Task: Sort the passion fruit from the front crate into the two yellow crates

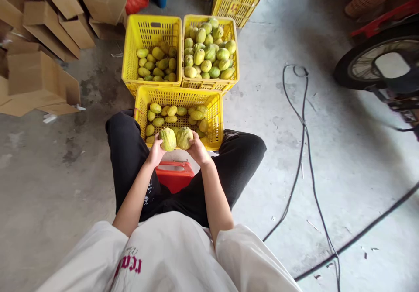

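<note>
My left hand (156,153) is closed around the side of a yellow-green papaya (168,139). A second papaya (184,138), of similar size, sits in my right hand (198,149). Both fruits are held side by side above the near edge of the front yellow crate (179,92), with almost no gap between them. Inside that crate lie several more papayas (171,111), mostly yellow, in a loose layer. Part of its contents is hidden behind the two held fruits.
Behind stand a partly filled yellow crate (126,56) and a fuller one (237,49). A red plastic stool (175,179) shows between my legs. Cardboard boxes (36,78) crowd the left. Black cables (306,130) cross the floor at right, near a motorcycle wheel (343,69).
</note>
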